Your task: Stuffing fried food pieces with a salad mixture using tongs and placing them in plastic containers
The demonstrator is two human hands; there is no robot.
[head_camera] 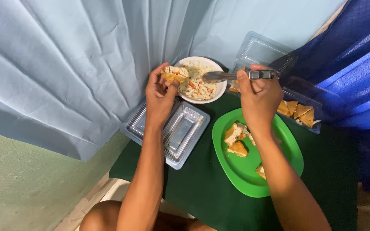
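My left hand [159, 92] holds a fried tofu pocket [174, 74] stuffed with pale shredded filling, just above the left rim of a white bowl [219, 90]. The bowl contains a white and orange vegetable mix. My right hand [258, 94] grips metal tongs [236, 75] that lie level, their tips over the bowl's filling. Below the right hand sits a green plate [245, 175] with stuffed tofu pieces [236, 141] on it.
A clear plastic tray [180, 132] lies under my left forearm. Another clear container [307, 115] at the right holds brown tofu triangles; its open lid [264, 51] stands behind. Everything rests on a dark green cloth [202, 188]. Light blue curtain left, dark blue curtain right.
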